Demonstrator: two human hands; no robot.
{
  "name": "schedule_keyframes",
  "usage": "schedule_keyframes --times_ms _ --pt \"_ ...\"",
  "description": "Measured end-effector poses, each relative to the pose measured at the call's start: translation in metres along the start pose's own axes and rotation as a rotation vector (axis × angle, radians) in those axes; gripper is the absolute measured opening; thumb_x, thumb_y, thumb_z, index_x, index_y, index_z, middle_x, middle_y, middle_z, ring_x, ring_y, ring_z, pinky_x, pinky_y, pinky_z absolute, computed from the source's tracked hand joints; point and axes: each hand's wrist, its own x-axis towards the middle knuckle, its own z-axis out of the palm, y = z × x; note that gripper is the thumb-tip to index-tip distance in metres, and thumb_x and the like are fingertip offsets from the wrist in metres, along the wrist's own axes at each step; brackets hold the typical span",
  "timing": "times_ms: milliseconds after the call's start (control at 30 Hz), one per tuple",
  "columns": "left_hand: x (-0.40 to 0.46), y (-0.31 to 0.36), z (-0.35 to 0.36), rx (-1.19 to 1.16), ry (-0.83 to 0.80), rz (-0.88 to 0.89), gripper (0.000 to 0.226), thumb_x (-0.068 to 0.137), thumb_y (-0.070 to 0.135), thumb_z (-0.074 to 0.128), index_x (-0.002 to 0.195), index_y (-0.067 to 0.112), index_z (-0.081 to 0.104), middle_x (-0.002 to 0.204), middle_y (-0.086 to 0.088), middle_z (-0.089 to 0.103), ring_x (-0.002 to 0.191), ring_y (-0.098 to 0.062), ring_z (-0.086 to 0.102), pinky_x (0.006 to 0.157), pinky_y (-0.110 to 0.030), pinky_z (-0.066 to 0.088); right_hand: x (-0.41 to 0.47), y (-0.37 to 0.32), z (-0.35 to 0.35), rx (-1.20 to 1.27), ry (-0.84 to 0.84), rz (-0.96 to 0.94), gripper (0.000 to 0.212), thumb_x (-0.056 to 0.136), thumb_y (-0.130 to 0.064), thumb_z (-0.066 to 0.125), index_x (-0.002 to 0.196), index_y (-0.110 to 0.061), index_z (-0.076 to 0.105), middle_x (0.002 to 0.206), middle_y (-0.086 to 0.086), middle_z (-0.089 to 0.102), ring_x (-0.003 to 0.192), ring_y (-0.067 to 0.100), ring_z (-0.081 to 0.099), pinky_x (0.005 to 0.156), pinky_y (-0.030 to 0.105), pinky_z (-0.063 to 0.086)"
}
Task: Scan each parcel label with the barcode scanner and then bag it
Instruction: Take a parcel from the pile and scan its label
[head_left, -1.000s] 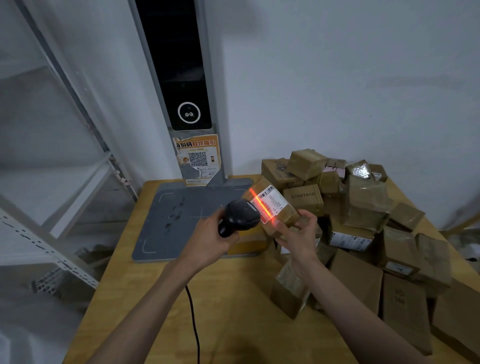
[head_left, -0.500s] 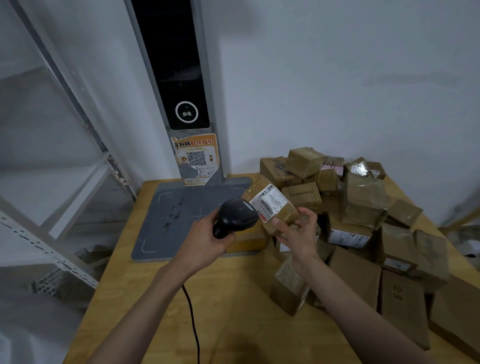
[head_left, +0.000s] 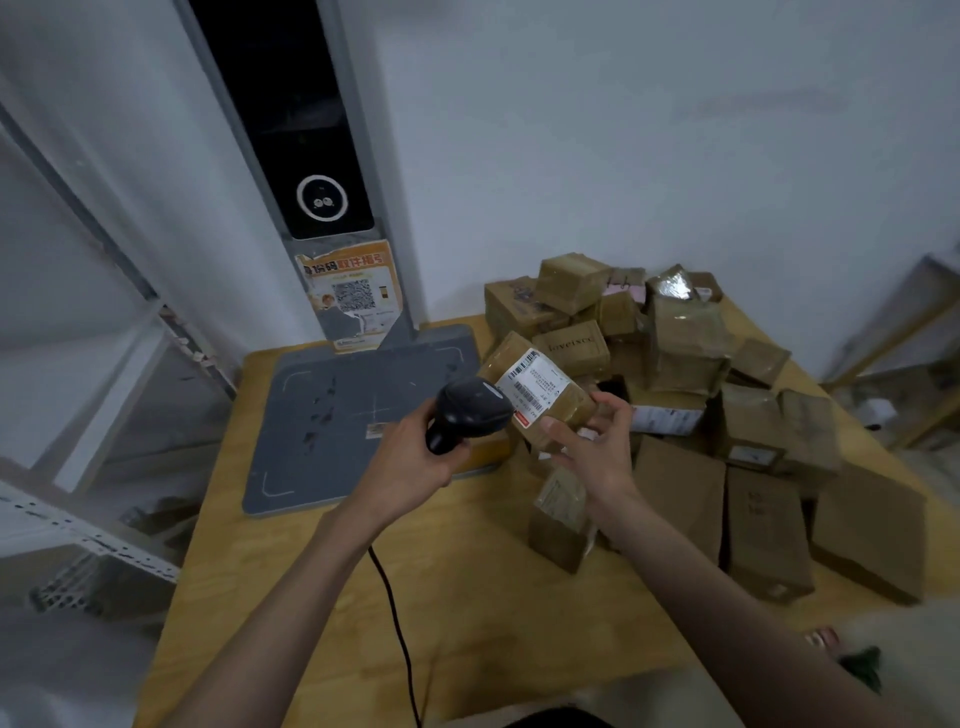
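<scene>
Left hand (head_left: 415, 462) curled round handle of black barcode scanner (head_left: 470, 410), nose aimed at parcel (head_left: 540, 395). Right hand (head_left: 592, 447) pinched that parcel by lower end, holding it tilted above wooden bench (head_left: 467, 597), white label (head_left: 535, 387) facing scanner, just beside it. Scanner cable (head_left: 395, 623) trailed over bench. Heap of taped parcels (head_left: 675, 374) sat right. Grey pad (head_left: 332, 415) lay behind left hand.
</scene>
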Motion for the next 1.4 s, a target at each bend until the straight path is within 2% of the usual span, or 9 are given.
schedule_keyframes --times_ms 467,600,667,800,900,1000,1100,1267,1400 --pt "-0.003 0.060 0.141 0.042 -0.518 0.312 0.044 0.084 0.023 0.072 0.122 0.030 0.052 0.094 0.015 0.062 0.092 -0.009 0.064 0.067 -0.013 0.043 -0.131 -0.003 -0.152 -0.130 0.539 -0.142 0.058 0.088 -0.024 0.075 0.135 -0.043 0.047 0.122 0.001 0.060 0.106 0.019 0.063 0.080 0.034 0.061" --pt "-0.028 0.097 0.192 0.047 -0.662 0.364 0.041 0.087 0.025 0.071 0.120 0.035 0.048 0.090 0.018 0.058 0.078 0.000 0.060 0.057 -0.007 0.041 -0.167 -0.003 -0.201 -0.126 0.670 -0.129 0.058 0.089 -0.021 0.072 0.137 -0.040 0.046 0.112 -0.001 0.062 0.103 0.020 0.064 0.081 0.036 0.061" --pt "-0.039 0.111 0.220 0.031 -0.736 0.383 0.043 0.087 0.022 0.070 0.125 0.029 0.052 0.094 0.011 0.060 0.076 -0.007 0.062 0.060 -0.011 0.044 -0.182 -0.001 -0.226 -0.125 0.712 -0.103 0.058 0.086 -0.024 0.072 0.134 -0.045 0.046 0.112 -0.002 0.061 0.105 0.023 0.064 0.084 0.044 0.061" --pt "-0.067 0.142 0.271 0.026 -0.835 0.396 0.048 0.087 0.022 0.070 0.131 0.026 0.051 0.095 0.007 0.061 0.069 -0.009 0.060 0.058 -0.024 0.049 -0.211 0.002 -0.280 -0.106 0.785 -0.117 0.066 0.088 -0.014 0.071 0.141 -0.040 0.041 0.112 -0.003 0.059 0.100 0.017 0.066 0.079 0.033 0.061" --pt "-0.091 0.164 0.311 0.048 -0.884 0.383 0.043 0.086 0.020 0.069 0.126 0.024 0.052 0.087 0.006 0.062 0.063 -0.012 0.062 0.054 -0.024 0.049 -0.232 0.010 -0.327 -0.119 0.840 -0.058 0.068 0.085 -0.013 0.073 0.138 -0.041 0.040 0.111 -0.008 0.057 0.102 0.018 0.065 0.084 0.039 0.061" --pt "-0.114 0.178 0.356 0.103 -0.932 0.388 0.038 0.087 0.019 0.068 0.121 0.026 0.053 0.086 0.007 0.063 0.063 -0.011 0.065 0.053 -0.023 0.050 -0.254 0.021 -0.377 -0.210 0.910 0.024 0.058 0.074 -0.030 0.075 0.116 -0.057 0.046 0.115 -0.015 0.059 0.110 0.014 0.062 0.091 0.046 0.057" --pt "-0.136 0.190 0.399 0.151 -0.974 0.384 0.038 0.086 0.020 0.067 0.121 0.026 0.053 0.081 0.008 0.063 0.062 -0.009 0.063 0.053 -0.020 0.046 -0.269 0.045 -0.432 -0.365 0.959 0.107 0.068 0.060 -0.048 0.068 0.124 -0.052 0.046 0.123 -0.012 0.059 0.117 0.017 0.057 0.099 0.052 0.050" --pt "-0.164 0.205 0.460 0.138 -1.072 0.362 0.030 0.085 0.014 0.068 0.101 0.035 0.053 0.078 0.014 0.059 0.063 -0.004 0.057 0.056 -0.021 0.044 -0.303 0.058 -0.487 -0.536 0.999 0.249 0.067 0.077 -0.015 0.075 0.136 -0.034 0.050 0.129 -0.001 0.055 0.123 0.026 0.047 0.106 0.053 0.039" --pt "-0.179 0.215 0.498 0.162 -1.156 0.357 0.032 0.086 0.013 0.068 0.112 0.027 0.055 0.081 0.011 0.060 0.063 -0.008 0.060 0.051 -0.018 0.044 -0.325 0.068 -0.524 -0.616 1.009 0.353 0.069 0.082 -0.008 0.074 0.143 -0.029 0.048 0.135 0.003 0.051 0.128 0.028 0.038 0.107 0.044 0.031"
